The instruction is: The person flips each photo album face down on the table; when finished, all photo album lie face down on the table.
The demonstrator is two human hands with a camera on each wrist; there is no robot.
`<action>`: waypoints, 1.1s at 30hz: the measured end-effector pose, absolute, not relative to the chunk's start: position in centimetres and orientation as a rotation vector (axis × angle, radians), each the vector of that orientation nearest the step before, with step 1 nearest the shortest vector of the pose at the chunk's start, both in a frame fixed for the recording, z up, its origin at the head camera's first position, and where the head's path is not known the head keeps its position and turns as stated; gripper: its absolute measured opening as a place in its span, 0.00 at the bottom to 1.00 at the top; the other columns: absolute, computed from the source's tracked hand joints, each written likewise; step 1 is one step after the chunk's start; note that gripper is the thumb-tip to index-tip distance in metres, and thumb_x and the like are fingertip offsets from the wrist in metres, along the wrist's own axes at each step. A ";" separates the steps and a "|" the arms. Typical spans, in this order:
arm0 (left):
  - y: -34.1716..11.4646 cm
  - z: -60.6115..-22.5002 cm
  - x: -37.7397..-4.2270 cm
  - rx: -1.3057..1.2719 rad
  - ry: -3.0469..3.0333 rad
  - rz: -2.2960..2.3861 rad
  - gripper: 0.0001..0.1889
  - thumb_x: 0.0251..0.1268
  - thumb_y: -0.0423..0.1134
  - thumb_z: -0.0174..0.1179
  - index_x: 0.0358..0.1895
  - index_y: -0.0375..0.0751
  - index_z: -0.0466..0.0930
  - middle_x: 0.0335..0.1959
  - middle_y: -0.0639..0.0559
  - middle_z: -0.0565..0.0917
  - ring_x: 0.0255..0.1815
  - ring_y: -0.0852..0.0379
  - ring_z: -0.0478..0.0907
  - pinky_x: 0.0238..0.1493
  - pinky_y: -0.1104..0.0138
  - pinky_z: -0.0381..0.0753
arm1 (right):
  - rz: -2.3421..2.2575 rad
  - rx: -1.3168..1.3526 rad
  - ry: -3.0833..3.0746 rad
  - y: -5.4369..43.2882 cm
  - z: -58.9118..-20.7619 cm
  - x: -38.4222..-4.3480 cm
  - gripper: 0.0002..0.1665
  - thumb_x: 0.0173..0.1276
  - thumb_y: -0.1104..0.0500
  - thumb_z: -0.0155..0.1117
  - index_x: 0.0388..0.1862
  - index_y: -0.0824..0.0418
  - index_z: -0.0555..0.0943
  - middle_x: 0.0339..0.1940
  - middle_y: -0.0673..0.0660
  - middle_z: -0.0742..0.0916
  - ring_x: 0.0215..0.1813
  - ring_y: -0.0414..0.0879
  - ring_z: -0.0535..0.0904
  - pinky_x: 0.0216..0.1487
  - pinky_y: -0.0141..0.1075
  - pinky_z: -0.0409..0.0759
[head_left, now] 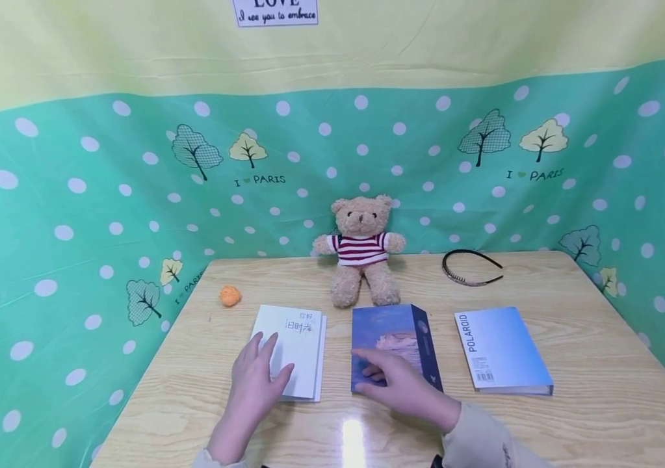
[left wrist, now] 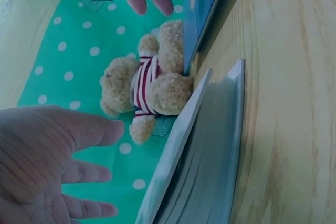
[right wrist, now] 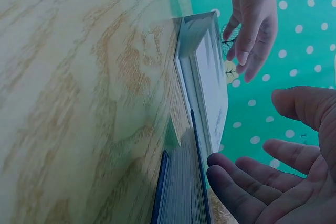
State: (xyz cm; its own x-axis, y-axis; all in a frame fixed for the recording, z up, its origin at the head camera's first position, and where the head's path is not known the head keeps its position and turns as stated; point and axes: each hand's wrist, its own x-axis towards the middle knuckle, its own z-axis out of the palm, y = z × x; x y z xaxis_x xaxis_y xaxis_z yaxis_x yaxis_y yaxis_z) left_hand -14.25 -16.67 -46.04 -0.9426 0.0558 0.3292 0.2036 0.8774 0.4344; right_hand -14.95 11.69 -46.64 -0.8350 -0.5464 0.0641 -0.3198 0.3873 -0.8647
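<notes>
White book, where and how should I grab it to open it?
For opening the white book, likely pinch the top cover at its right edge, coming from the right: the book lies flat, its lower cover juts past that edge, and the left wrist view shows the covers standing apart there.

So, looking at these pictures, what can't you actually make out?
- Head view: part of the white book's cover, hidden by the left hand.
- Head view: part of the dark blue book's cover, hidden by the right hand.
- Head view: the small print on the POLAROID book, too small to read.
- Head view: the top of the wall sign, cut off by the upper edge.
</notes>
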 end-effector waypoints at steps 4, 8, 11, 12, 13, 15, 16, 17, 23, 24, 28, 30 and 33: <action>-16.8 -46.2 -14.1 -0.202 -2.748 -0.671 0.33 0.56 0.42 0.69 0.64 0.30 0.72 0.65 0.24 0.66 0.66 0.28 0.63 0.64 0.37 0.60 | -1.427 -0.777 2.399 11.4 -46.6 -15.0 0.36 0.69 0.51 0.64 0.73 0.58 0.66 0.68 0.59 0.74 0.56 0.53 0.79 0.56 0.44 0.79; -16.9 -46.3 -14.1 -0.195 -2.765 -0.683 0.35 0.55 0.43 0.70 0.64 0.30 0.71 0.67 0.24 0.63 0.67 0.28 0.61 0.65 0.37 0.58 | -1.432 -0.770 2.381 11.1 -46.5 -15.0 0.36 0.69 0.51 0.64 0.73 0.57 0.66 0.68 0.58 0.75 0.56 0.53 0.79 0.56 0.44 0.79; -17.0 -46.4 -14.1 -0.192 -2.782 -0.688 0.36 0.54 0.44 0.71 0.65 0.31 0.71 0.68 0.23 0.62 0.67 0.27 0.59 0.65 0.36 0.57 | -1.438 -0.767 2.366 10.9 -46.5 -15.1 0.36 0.69 0.52 0.64 0.73 0.58 0.66 0.68 0.59 0.75 0.56 0.54 0.79 0.56 0.44 0.79; -17.0 -46.5 -14.1 -0.197 -2.786 -0.682 0.36 0.53 0.45 0.71 0.65 0.31 0.71 0.68 0.23 0.61 0.67 0.26 0.59 0.64 0.35 0.57 | -1.439 -0.767 2.363 10.8 -46.6 -15.2 0.36 0.69 0.53 0.64 0.73 0.58 0.65 0.68 0.60 0.75 0.56 0.54 0.79 0.56 0.44 0.79; -17.0 -46.5 -14.2 -0.201 -2.792 -0.676 0.37 0.53 0.45 0.71 0.65 0.31 0.72 0.68 0.23 0.61 0.67 0.26 0.59 0.64 0.35 0.57 | -1.441 -0.766 2.358 10.7 -46.6 -15.2 0.36 0.69 0.52 0.64 0.73 0.59 0.65 0.68 0.60 0.74 0.56 0.54 0.79 0.55 0.44 0.79; -17.0 -46.6 -14.2 -0.207 -2.808 -0.663 0.37 0.52 0.46 0.72 0.65 0.33 0.72 0.69 0.23 0.60 0.67 0.25 0.57 0.63 0.33 0.56 | -1.443 -0.763 2.353 10.6 -46.6 -15.3 0.37 0.69 0.52 0.64 0.73 0.60 0.65 0.68 0.61 0.74 0.55 0.54 0.79 0.55 0.42 0.79; -17.0 -46.7 -14.3 -0.208 -2.819 -0.660 0.38 0.52 0.47 0.72 0.65 0.34 0.72 0.69 0.24 0.59 0.68 0.24 0.56 0.63 0.32 0.56 | -1.439 -0.761 2.357 10.5 -46.6 -15.3 0.38 0.69 0.51 0.64 0.73 0.61 0.65 0.68 0.61 0.74 0.55 0.54 0.79 0.54 0.42 0.80; -16.9 -46.7 -14.3 -0.207 -2.832 -0.655 0.38 0.52 0.48 0.72 0.66 0.34 0.71 0.70 0.24 0.58 0.68 0.24 0.55 0.63 0.31 0.55 | -1.441 -0.763 2.357 10.4 -46.7 -15.4 0.38 0.69 0.52 0.65 0.73 0.61 0.65 0.67 0.62 0.74 0.55 0.54 0.79 0.54 0.41 0.80; -16.8 -46.9 -14.4 -0.204 -2.913 -0.635 0.41 0.49 0.51 0.73 0.68 0.38 0.70 0.72 0.24 0.53 0.71 0.22 0.47 0.62 0.27 0.48 | -1.449 -0.769 2.339 9.7 -47.0 -15.6 0.38 0.68 0.53 0.66 0.73 0.59 0.65 0.64 0.63 0.77 0.53 0.54 0.81 0.52 0.39 0.81; -16.8 -46.9 -14.4 -0.209 -2.921 -0.627 0.42 0.49 0.51 0.73 0.68 0.38 0.70 0.72 0.24 0.53 0.72 0.22 0.46 0.62 0.27 0.47 | -1.454 -0.768 2.328 9.6 -47.0 -15.6 0.38 0.68 0.52 0.66 0.73 0.58 0.65 0.62 0.63 0.78 0.53 0.54 0.81 0.52 0.39 0.81; -16.9 -47.0 -14.3 -0.225 -2.951 -0.581 0.44 0.47 0.54 0.73 0.68 0.38 0.70 0.73 0.23 0.52 0.72 0.22 0.43 0.63 0.27 0.45 | -1.471 -0.756 2.284 9.0 -47.1 -15.6 0.39 0.67 0.51 0.66 0.74 0.57 0.64 0.59 0.64 0.79 0.54 0.55 0.80 0.52 0.38 0.80; -16.9 -47.1 -14.2 -0.231 -2.964 -0.571 0.45 0.47 0.56 0.73 0.69 0.39 0.70 0.73 0.24 0.51 0.72 0.22 0.41 0.63 0.28 0.44 | -1.482 -0.748 2.254 8.7 -47.1 -15.6 0.40 0.67 0.51 0.66 0.75 0.58 0.63 0.61 0.66 0.78 0.55 0.57 0.79 0.53 0.37 0.80; -16.9 -47.2 -14.2 -0.230 -2.978 -0.568 0.46 0.46 0.57 0.73 0.69 0.39 0.69 0.73 0.24 0.50 0.73 0.22 0.40 0.64 0.28 0.43 | -1.485 -0.723 2.210 8.2 -47.0 -15.6 0.42 0.67 0.51 0.66 0.75 0.59 0.62 0.66 0.68 0.74 0.59 0.59 0.78 0.53 0.37 0.80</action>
State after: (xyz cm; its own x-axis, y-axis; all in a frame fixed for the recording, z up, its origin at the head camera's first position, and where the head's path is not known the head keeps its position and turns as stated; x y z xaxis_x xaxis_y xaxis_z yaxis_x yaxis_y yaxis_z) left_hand -14.19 -16.95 -47.19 -0.9834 0.1291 0.1274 0.1670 0.9190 0.3572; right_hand -15.61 8.24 -46.97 -0.7954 -0.6056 -0.0268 -0.2040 0.3090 -0.9289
